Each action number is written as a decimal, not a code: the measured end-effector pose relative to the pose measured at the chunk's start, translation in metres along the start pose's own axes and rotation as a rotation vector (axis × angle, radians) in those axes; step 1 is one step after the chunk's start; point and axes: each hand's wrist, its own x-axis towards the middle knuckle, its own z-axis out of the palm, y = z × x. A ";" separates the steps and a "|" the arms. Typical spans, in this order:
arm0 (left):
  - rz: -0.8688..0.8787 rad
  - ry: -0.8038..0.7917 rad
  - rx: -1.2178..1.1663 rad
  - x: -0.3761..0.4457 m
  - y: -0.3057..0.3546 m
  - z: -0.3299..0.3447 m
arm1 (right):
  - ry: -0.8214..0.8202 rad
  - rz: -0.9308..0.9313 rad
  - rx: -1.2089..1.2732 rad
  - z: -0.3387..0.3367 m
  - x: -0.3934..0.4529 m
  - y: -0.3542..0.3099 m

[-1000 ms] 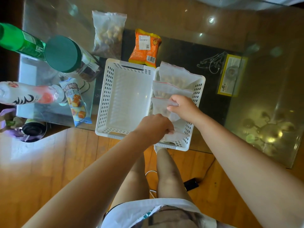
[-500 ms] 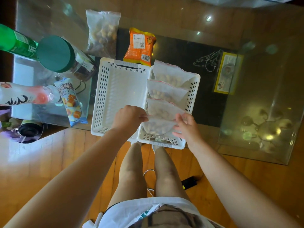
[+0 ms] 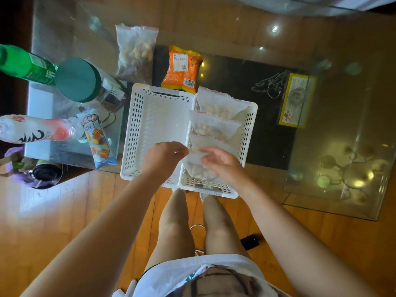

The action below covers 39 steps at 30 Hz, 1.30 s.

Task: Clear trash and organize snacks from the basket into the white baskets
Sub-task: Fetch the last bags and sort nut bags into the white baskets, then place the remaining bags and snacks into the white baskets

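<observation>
- Since half a second ago, right hand [image 3: 222, 162] moved up onto the front nut bag [image 3: 200, 168] beside left hand [image 3: 164, 156].
- Left pinching bag's top edge; right resting loosely, fingers relaxed.
- Settling bag in right basket [image 3: 249, 125]; left basket [image 3: 137, 125] empty.
- Next, probably: release, fetch orange packet [image 3: 182, 69].

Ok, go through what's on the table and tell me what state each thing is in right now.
left basket: empty
right basket: holds zip bags standing in a row
nearest zip bag: pinched by left hand, right hand touching it
orange packet: lying flat, outside the baskets
jar: green lid on
</observation>
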 end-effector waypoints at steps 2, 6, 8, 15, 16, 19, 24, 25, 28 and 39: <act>0.011 0.054 -0.023 -0.004 -0.003 -0.007 | 0.063 0.007 -0.060 -0.007 0.018 -0.010; 0.018 0.161 -0.037 -0.012 -0.014 -0.025 | 0.006 0.055 -0.092 -0.017 0.034 -0.017; 0.017 0.221 -0.052 -0.015 -0.021 -0.038 | -0.016 0.056 -0.111 -0.018 0.031 -0.018; 0.050 0.473 -0.134 0.011 -0.042 -0.108 | -0.076 0.004 -0.142 -0.013 0.021 -0.035; 0.067 0.506 -0.117 0.019 -0.046 -0.119 | -0.076 -0.004 -0.144 -0.010 0.024 -0.043; 0.058 0.533 -0.049 0.051 -0.062 -0.148 | -0.081 -0.024 -0.147 0.003 0.042 -0.075; -0.201 0.341 0.056 0.107 -0.084 -0.178 | -0.049 -0.079 -0.186 0.040 0.097 -0.138; -0.259 0.276 0.046 0.114 -0.086 -0.180 | -0.041 -0.086 -0.190 0.048 0.109 -0.151; -0.306 0.187 0.066 0.125 -0.086 -0.178 | -0.002 -0.111 -0.207 0.068 0.147 -0.185; -0.310 -0.211 0.128 0.140 -0.096 -0.194 | 0.219 -0.162 -1.186 0.105 0.286 -0.236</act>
